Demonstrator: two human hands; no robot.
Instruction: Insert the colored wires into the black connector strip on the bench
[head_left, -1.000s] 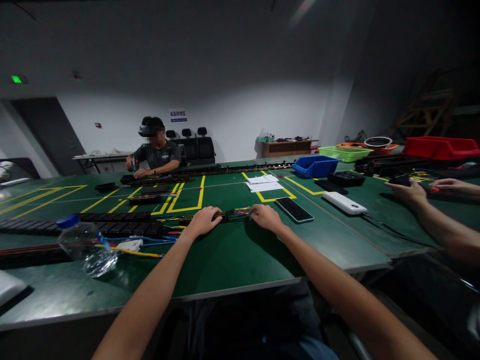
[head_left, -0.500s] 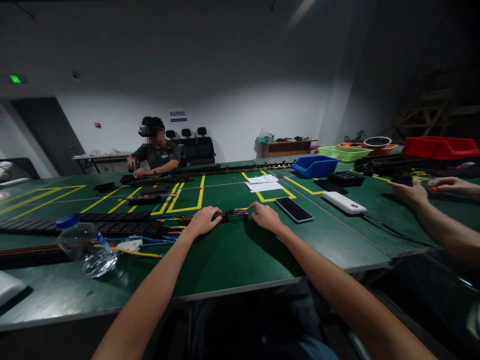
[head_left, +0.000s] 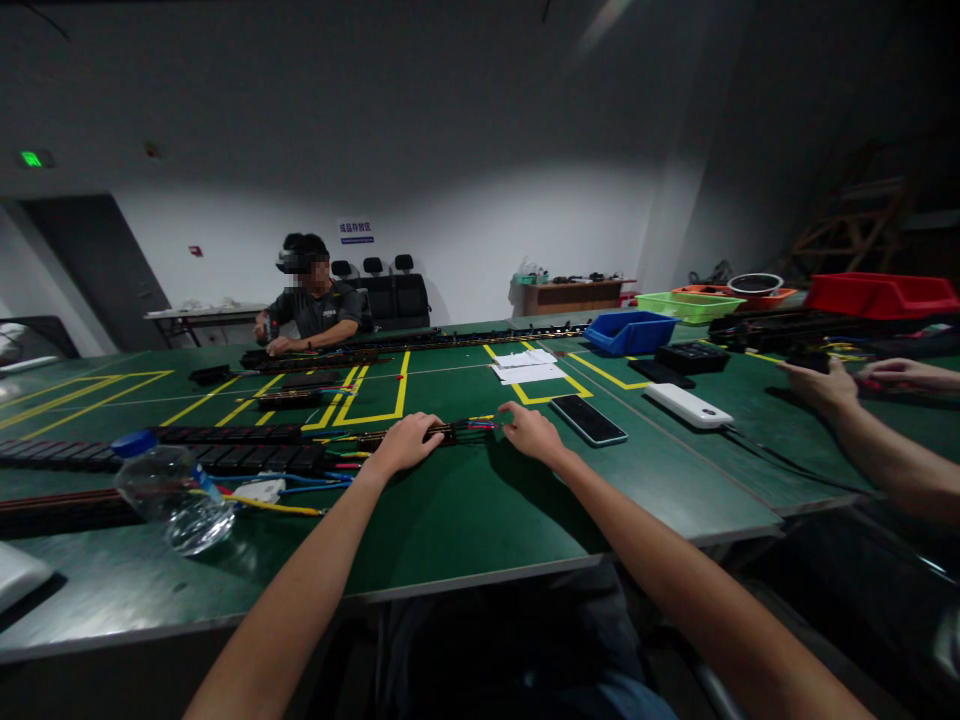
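Observation:
My left hand [head_left: 407, 443] is closed over a dark sleeved cable bundle [head_left: 450, 434] lying on the green table, palm down. Thin red, blue and yellow wires [head_left: 481, 424] fan out from the bundle's right end. My right hand [head_left: 531, 433] is beside those wire ends, its thumb and forefinger curved and a little apart. Whether a fingertip touches a wire is too small to tell. A phone [head_left: 589, 419] lies just right of my right hand. Left of my left hand, thicker blue and yellow cables [head_left: 289, 507] come out of black segmented cable chains [head_left: 247, 458].
A clear bottle [head_left: 176, 500] stands at the left front. White papers [head_left: 527, 366], a blue bin [head_left: 628, 332] and a white power bank [head_left: 687, 406] are beyond and right. A co-worker's hands [head_left: 821, 383] work at the right; another person [head_left: 315, 305] sits across the table.
My right forefinger has shifted slightly at the wire ends, and the thin wires have moved a little. My left hand stays in place. The co-worker's hands at right moved slightly.

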